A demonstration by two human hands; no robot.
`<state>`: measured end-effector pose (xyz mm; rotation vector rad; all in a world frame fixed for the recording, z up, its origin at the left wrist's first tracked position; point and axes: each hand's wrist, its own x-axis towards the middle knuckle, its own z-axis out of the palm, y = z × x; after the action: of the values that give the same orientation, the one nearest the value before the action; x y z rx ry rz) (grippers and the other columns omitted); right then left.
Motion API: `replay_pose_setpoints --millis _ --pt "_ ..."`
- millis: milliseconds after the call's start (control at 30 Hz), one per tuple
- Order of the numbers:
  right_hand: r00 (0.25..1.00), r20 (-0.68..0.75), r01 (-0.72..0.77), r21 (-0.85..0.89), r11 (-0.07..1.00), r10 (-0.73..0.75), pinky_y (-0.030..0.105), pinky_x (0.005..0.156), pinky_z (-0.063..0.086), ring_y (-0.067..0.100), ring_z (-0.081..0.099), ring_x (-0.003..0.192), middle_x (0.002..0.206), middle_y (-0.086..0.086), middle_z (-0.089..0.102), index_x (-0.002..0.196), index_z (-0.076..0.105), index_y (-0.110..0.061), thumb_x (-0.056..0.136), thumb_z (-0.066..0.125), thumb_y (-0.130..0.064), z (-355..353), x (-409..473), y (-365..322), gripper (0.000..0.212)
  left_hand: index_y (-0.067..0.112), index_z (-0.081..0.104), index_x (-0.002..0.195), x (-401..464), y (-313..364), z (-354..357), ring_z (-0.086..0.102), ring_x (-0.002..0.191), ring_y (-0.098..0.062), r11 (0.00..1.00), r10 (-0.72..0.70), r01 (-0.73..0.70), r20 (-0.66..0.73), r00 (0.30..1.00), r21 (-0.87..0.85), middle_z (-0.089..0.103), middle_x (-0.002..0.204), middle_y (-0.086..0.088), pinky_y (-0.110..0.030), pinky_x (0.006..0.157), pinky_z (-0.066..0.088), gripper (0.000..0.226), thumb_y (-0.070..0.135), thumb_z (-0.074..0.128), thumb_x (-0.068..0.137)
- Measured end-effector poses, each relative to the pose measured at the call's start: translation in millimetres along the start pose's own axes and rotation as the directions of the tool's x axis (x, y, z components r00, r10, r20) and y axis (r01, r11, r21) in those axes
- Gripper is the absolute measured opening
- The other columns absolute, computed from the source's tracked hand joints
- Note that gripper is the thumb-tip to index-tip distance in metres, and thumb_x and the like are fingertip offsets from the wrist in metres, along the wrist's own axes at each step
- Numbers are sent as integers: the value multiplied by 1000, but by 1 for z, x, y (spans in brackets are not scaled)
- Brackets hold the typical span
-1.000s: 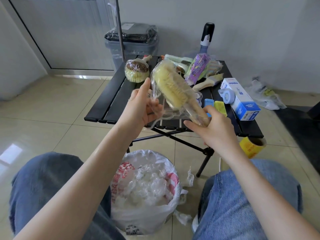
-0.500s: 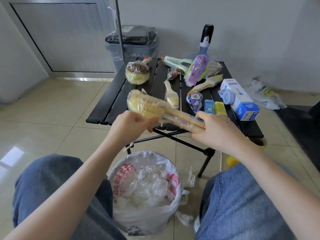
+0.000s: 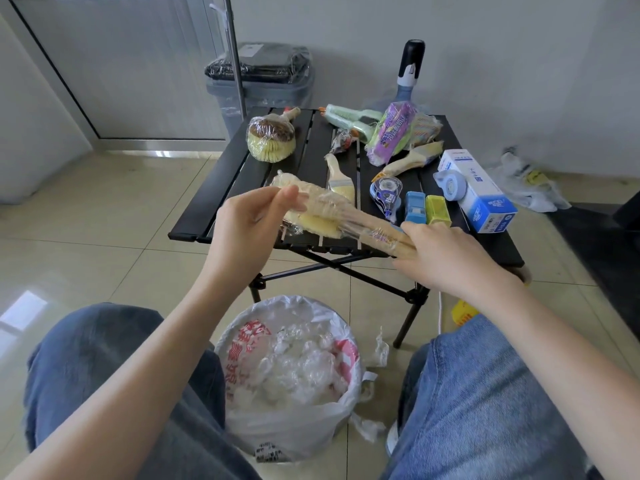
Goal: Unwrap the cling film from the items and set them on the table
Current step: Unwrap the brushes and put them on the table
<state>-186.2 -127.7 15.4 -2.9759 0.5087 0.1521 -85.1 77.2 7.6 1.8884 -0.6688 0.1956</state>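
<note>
The tip of the wooden handle is hidden inside the right hand, whose fingers are curled round it, and the bristles are blurred under crumpled cling film, so their detail cannot be made out. A pale yellow brush, film-wrapped, is held above the near edge of the black table, its long axis running from the head at 10 o'clock to the handle at 4 o'clock. The film at the head is pinched by the left hand between thumb and fingertips
</note>
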Motion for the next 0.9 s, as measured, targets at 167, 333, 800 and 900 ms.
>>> replay_pose_setpoints --millis 167,333,800,900 --pt "998 -60 25 -55 998 -28 32 65 33 25 42 77 77 -2 41 89 34 -22 91 51 -26 -1 -8 1 17 19 53 122 4 -2 0 61 90 -4 996 -64 72 155 986 -51 58 98 10 -29 86 52 28 24 57 95" --pt "995 -95 -25 -35 999 22 32 65 35 26 46 77 87 2 48 92 42 -20 90 52 -25 1 -6 5 11 9 44 133 13 -13 2 49 74 -4 953 96 -102 36 995 284 39 108 -1 -8 76 47 54 -1 65 84" --pt "960 277 -171 511 843 27 23 46 31 15 40 51 65 1 45 80 51 -22 87 59 -17 8 -5 12 12 11 57 103 -4 -36 18 47 96 -24 842 219 -258 138 966 474 49 104 -4 -32 79 41 42 28 81 73" --pt "930 366 -213 609 764 -32 23 44 23 12 27 45 53 -4 34 85 51 -13 89 57 -13 5 -8 15 7 10 65 98 0 -38 13 52 92 -26 850 288 -272 36 957 452 54 100 -9 -31 75 40 28 24 78 78"
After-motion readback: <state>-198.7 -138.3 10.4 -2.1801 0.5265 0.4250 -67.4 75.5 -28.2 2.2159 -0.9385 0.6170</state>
